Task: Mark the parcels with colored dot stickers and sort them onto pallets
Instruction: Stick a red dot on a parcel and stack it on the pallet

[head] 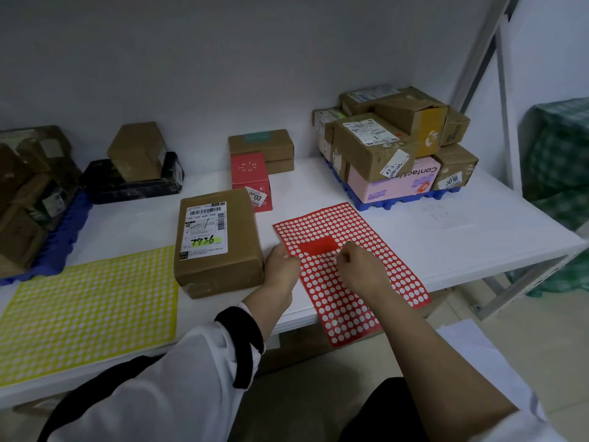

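A red sticker sheet [366, 237] with mostly empty white holes lies on the white table, its near end hanging over the front edge. My left hand [280, 266] pinches the sheet's left edge. My right hand [357, 266] pinches at the sheet's middle, just below a patch of remaining red stickers [318, 245]. A brown parcel [220, 247] with a white label marked 7436 sits just left of my left hand. A yellow sticker sheet [89, 311] lies at the near left.
A blue pallet [401, 199] at the right carries stacked cartons and a pink box. Another blue pallet [60, 240] at the left holds brown parcels. A red box [251, 177], a brown box [261, 145] and a black-wrapped parcel [127, 183] stand behind. A shelf frame [506, 122] rises at right.
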